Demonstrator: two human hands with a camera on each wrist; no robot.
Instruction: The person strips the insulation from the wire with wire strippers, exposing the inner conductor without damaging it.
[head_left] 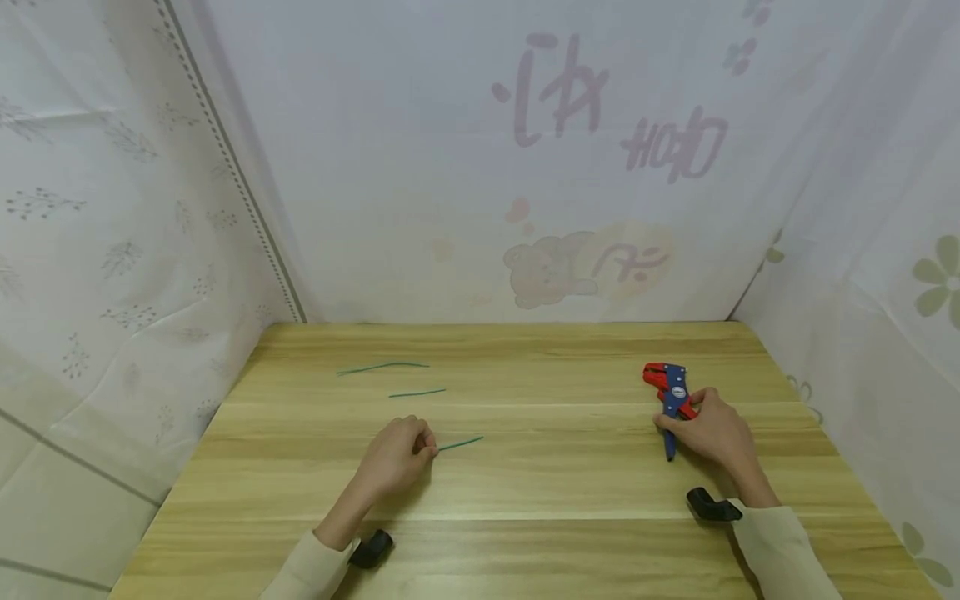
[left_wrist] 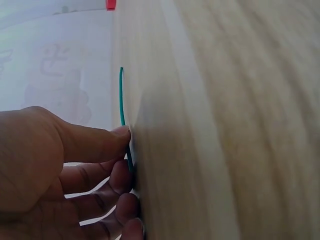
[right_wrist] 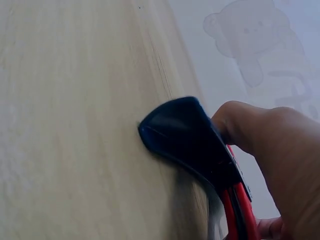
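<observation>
Left hand (head_left: 393, 457): thumb and fingertips pinch a short green wire (head_left: 461, 443) near its left end; the remaining fingers curl loosely beneath, by the left wrist view.
Held wire: near-middle of the bench (head_left: 562, 475), low over the surface; free end points right and slightly far.
Right hand (head_left: 716, 429): clamped on a red-and-blue hand tool (head_left: 671, 402), thumb on the near-left side, fingers on the right.
Tool: right part of the bench; red head far, blue handle end near. Cannot tell whether it touches the wood.
Gap: hands well apart, held wire and tool likewise.
Middle wire (head_left: 417, 393): green, short, nearly straight, lying just far of the left hand.
Far wire (head_left: 382, 366): green, longer, gently bent, left end looks split into strands.
Wrists: pale sleeves, a black mount at left (head_left: 372, 550), another black mount at right (head_left: 712, 506).
Backdrop: printed pale cloth (head_left: 405, 167) beyond the bench's far edge.
</observation>
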